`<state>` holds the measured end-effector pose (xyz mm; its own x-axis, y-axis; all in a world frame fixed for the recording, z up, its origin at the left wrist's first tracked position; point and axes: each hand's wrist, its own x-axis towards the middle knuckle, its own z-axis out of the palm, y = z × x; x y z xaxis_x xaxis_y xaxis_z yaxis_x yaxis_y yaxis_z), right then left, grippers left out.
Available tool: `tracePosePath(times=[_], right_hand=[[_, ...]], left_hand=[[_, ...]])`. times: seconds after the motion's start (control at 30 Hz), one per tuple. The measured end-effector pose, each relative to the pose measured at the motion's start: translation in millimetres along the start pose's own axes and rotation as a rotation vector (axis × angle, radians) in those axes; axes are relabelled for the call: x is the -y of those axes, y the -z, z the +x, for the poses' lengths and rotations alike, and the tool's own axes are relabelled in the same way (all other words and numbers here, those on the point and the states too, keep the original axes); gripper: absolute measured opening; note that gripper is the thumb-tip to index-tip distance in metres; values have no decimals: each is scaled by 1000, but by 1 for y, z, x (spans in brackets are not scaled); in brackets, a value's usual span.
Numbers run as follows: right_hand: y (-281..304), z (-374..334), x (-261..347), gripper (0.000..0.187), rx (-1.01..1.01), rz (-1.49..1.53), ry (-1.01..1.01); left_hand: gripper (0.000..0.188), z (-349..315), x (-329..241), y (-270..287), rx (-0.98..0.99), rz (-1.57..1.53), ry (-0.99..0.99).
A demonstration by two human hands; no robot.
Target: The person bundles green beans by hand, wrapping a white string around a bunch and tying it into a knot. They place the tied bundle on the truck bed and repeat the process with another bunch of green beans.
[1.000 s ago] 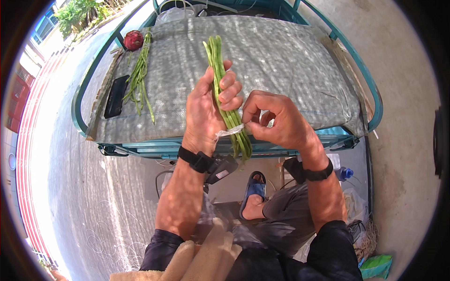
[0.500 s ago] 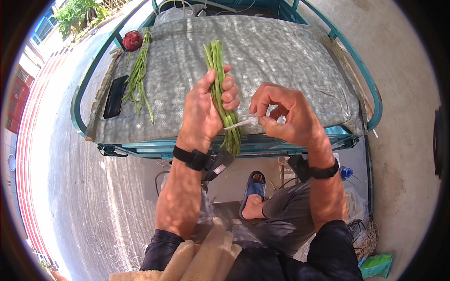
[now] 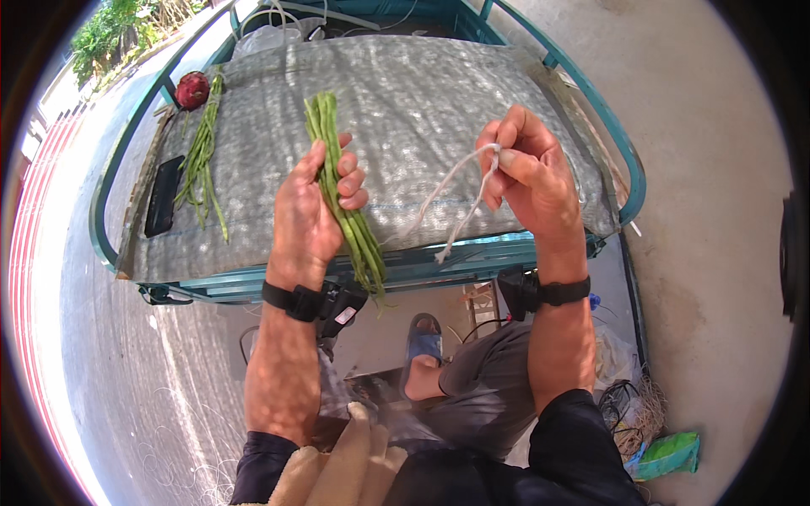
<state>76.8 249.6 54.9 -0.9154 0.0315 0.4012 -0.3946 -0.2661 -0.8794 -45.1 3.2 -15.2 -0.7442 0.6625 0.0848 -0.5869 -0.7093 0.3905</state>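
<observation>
A bunch of green long beans (image 3: 348, 215) is gripped in my left hand (image 3: 312, 207), its fingers wrapped round the upper half. The lower ends hang past the near edge of the woven grey sheet (image 3: 405, 110). To the right, my right hand (image 3: 531, 173) pinches a thin white string (image 3: 451, 181) between thumb and fingertips. Two loose ends of the string dangle toward the bean bunch, apart from it. At the sheet's left lie a second bunch of thinner green beans (image 3: 201, 160), a dark red round fruit or vegetable (image 3: 192, 90) and a black phone (image 3: 164, 196).
The sheet covers the bed of a blue-green metal cart, with a rail (image 3: 620, 143) curving round its sides. A whitish plastic bag (image 3: 268, 40) sits at the far end. Tangled wires (image 3: 633, 413) and a green bag (image 3: 666, 457) lie on the floor at lower right.
The white string, which was round the beans' lower part, has come away from them in my right hand. My right hand has moved up and farther from the bunch.
</observation>
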Motion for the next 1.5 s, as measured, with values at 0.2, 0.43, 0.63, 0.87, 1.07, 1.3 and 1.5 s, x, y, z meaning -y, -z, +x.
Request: tracePosePath(times=[0.2,0.43,0.63,0.87,1.07,1.3,1.5], right_hand=[[66,-4,22,4,-584,-296,190],[193,-48,32,7,-1064,-933,258],[201,-65,20,20,-1158,-1811,-86],[156,-40,24,21,-1061,-1892,307],[218,-64,8,13,-1089,-1706,-30],[219,-58,18,22,-1024,-1554,150],[212,-53,18,21,-1076,-1623,-59]], left_hand=[[37,-9,-1,-14,-75,165,-47],[37,-6,6,-15,-49,224,-33],[33,-8,4,-26,-113,302,-34],[30,-15,27,-37,-131,579,-37],[28,-19,23,-38,-165,608,-10],[27,-19,21,-45,-208,627,-32],[30,-20,22,-43,-231,657,-43]])
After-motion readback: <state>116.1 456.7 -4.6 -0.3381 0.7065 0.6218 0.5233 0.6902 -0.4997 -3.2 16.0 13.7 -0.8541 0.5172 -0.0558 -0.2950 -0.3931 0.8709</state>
